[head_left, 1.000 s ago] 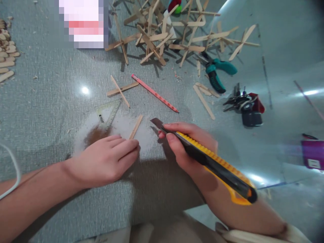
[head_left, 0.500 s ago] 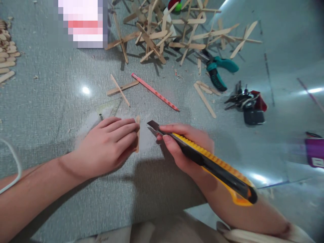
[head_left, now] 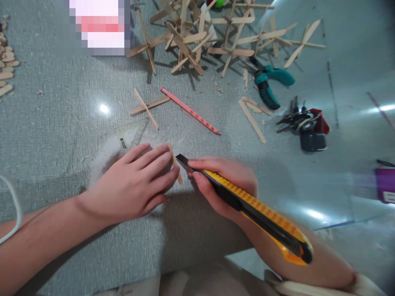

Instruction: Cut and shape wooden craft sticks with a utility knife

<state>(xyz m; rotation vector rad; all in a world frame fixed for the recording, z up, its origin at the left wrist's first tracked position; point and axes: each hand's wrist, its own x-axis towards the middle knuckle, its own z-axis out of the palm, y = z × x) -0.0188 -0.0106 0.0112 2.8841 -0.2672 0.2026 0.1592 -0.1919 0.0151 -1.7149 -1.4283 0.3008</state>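
My left hand (head_left: 140, 176) presses its fingertips over a wooden craft stick (head_left: 180, 179), pinning it; the fingers cover much of the stick. In my right hand (head_left: 220, 185) is a yellow and black utility knife (head_left: 259, 209), its dark blade extended and pointing left, close to the stick's right side. Whether the blade touches the wood I cannot tell. A clear set square (head_left: 123, 142) lies just beyond my left hand, over a whitish patch. Farther off are two crossed craft sticks (head_left: 140, 109) and a pink pencil (head_left: 191, 111).
Assembled craft-stick crosses (head_left: 185, 45) crowd the far side. Teal-handled pliers (head_left: 267, 88), loose sticks (head_left: 252, 121) and a bunch of keys (head_left: 311, 131) lie to the right. A stick pile (head_left: 8, 61) is at far left, and a white cable (head_left: 17, 205) crosses my left forearm.
My left fingers have spread apart and shifted slightly right. The craft stick has tilted, its near end swinging right. The knife's blade tip has come down and left, nearer the stick.
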